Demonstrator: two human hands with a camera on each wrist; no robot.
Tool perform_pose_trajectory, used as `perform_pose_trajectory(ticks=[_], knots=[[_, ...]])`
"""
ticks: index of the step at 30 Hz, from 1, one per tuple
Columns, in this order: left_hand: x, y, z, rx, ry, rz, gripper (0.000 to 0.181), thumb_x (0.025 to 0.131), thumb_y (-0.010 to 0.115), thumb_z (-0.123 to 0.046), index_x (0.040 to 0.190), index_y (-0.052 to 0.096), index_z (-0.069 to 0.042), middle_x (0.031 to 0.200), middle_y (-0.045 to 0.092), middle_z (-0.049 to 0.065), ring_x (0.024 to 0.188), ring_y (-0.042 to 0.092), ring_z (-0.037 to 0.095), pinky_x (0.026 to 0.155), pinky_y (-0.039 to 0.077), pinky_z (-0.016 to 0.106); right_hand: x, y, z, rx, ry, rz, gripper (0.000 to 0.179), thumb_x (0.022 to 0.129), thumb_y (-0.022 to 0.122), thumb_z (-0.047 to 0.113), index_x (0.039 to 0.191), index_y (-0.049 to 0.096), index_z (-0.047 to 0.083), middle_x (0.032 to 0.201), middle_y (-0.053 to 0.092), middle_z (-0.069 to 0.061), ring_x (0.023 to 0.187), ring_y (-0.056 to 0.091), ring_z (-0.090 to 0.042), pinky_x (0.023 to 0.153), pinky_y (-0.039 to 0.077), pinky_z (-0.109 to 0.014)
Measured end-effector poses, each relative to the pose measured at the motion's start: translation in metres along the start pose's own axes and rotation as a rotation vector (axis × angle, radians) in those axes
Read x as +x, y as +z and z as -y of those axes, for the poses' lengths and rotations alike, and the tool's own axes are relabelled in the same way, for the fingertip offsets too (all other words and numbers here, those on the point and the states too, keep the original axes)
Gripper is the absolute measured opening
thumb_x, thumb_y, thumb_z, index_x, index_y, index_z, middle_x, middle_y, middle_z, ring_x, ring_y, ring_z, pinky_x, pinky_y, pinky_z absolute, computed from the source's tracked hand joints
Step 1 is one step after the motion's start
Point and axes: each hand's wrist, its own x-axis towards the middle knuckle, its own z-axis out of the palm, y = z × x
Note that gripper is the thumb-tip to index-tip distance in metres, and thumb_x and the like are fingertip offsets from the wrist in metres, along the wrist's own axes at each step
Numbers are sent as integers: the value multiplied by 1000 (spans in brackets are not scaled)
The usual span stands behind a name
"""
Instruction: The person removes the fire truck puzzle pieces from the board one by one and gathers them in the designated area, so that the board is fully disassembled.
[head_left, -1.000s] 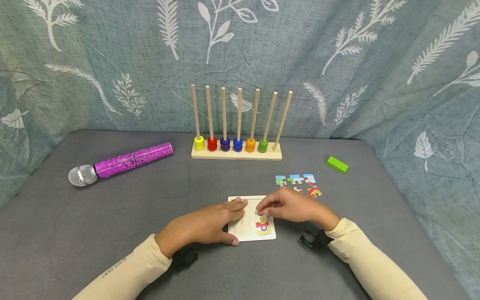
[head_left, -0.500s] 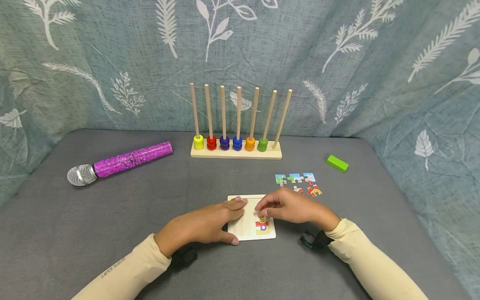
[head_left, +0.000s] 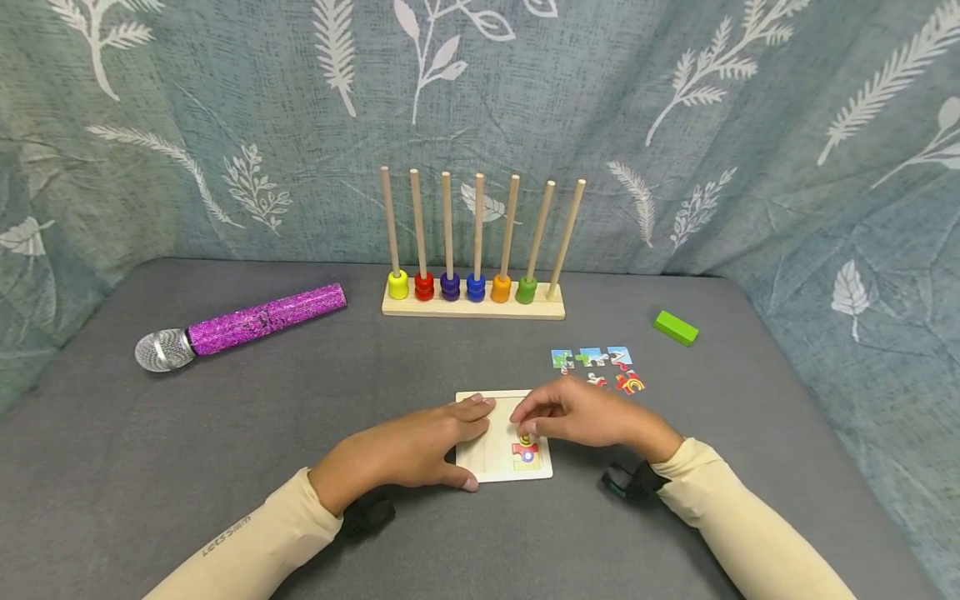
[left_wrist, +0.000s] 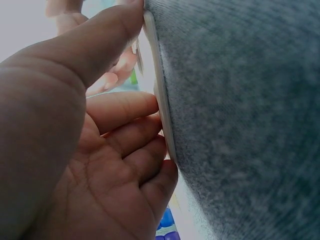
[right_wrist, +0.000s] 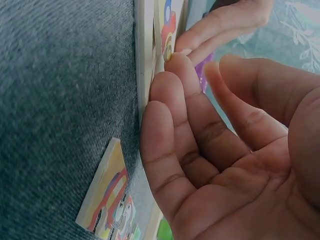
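A pale wooden puzzle board [head_left: 495, 462] lies flat in front of me. Across its left side rests my left hand [head_left: 423, 446], fingers extended on top and the thumb at the near edge. A red and yellow puzzle piece [head_left: 527, 456] lies at the board's right side. Over that side bends my right hand [head_left: 581, 410]. In the right wrist view a fingertip touches the end of the piece [right_wrist: 168, 30], and thumb and index stand near each other with nothing seen between them. Loose puzzle pieces [head_left: 592, 357] lie beyond the right hand, some partly hidden by it.
At the back stands a wooden peg rack [head_left: 472, 308] with coloured beads on most pegs. A purple glittery microphone [head_left: 262, 320] lies at the left. To the right is a green block [head_left: 676, 328]. A patterned cloth [head_left: 300, 125] hangs behind the grey table [head_left: 337, 533].
The right fingers have shifted slightly over the board and cover a bit more of the piece's far end. The left hand and the board stay in place.
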Motion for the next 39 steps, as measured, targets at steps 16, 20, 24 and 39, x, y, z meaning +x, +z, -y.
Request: perform_pose_trajectory(ticks=[16,20,24,39], knots=[[-1,1,-1,14,7,-8,72,87,74,-33,142,46,4,156,30,14,144,23,27,112,27,42,2,6,-4,46,-50,37,24,89,59,-9,111,66,-5,99,69,-7,84,63,-13,75,53,-29],[-1,2,0,21,13,-14,72,87,74,-32,141,46,5,155,30,15,144,24,28,112,27,42,3,8,-5,45,-54,48,22,90,59,-8,110,66,-5,94,68,-5,83,63,-12,74,53,-28],[1,3,0,34,15,-15,71,87,74,-32,141,46,4,155,31,15,143,24,29,112,28,43,2,9,-5,28,-49,52,18,90,61,-6,106,69,-2,88,68,-1,80,62,-9,72,52,-26],[2,3,-2,47,3,-1,72,87,74,-33,141,46,4,155,30,16,144,23,29,112,27,43,1,11,-4,-35,-84,77,30,84,59,-11,110,69,-1,83,64,4,71,56,-4,64,48,-22]])
